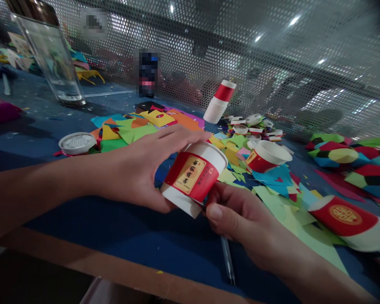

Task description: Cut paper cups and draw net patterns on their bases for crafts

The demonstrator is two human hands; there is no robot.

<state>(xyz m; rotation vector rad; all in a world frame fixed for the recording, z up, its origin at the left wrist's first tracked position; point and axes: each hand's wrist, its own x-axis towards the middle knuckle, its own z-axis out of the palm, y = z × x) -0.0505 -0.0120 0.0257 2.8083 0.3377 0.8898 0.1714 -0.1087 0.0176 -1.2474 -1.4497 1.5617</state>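
Note:
A red and white paper cup (193, 173) with a gold label of dark characters is held tilted above the table. My left hand (142, 164) curves around its left side, thumb underneath and fingers over the top. My right hand (240, 215) is closed in a pinch against the cup's lower right edge. A small dark bit shows at those fingertips; I cannot tell what it is. The white lower band of the cup ends in an uneven edge near them. Just below my right hand, a clear pen-like stick (228, 261) points toward the table's front edge.
Coloured paper scraps (139, 128) cover the middle of the blue table (114, 219). Stacked cups (220, 101), a loose cup (269, 156), a lying cup (348, 221) and patterned paper pieces (342, 156) are around. A glass tumbler (55, 63) and white lid (77, 142) stand left. Perforated mesh (183, 50) rises behind.

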